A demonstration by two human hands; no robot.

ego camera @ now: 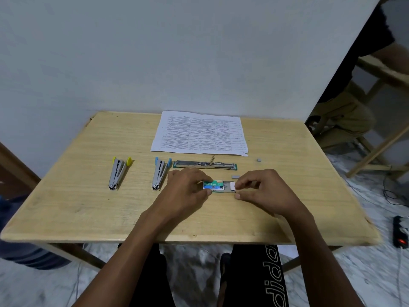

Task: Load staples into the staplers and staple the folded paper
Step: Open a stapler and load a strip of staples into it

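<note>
A small green staple box (213, 185) lies on the wooden table (88, 196), its inner tray (228, 187) slid out to the right. My left hand (188, 189) pinches the box's sleeve. My right hand (263, 187) pinches the end of the tray. A green stapler (204, 165) lies opened flat just behind the box. A blue-tipped stapler (160, 172) and a yellow-tipped stapler (119, 171) lie open to the left. The printed paper (199, 134) lies flat at the back of the table.
Two small grey staple strips lie on the table, one (235, 176) near my right hand and one (259, 160) further back right. A person sits on the floor at the right by a wooden frame (376, 151). A power strip (400, 231) lies on the floor.
</note>
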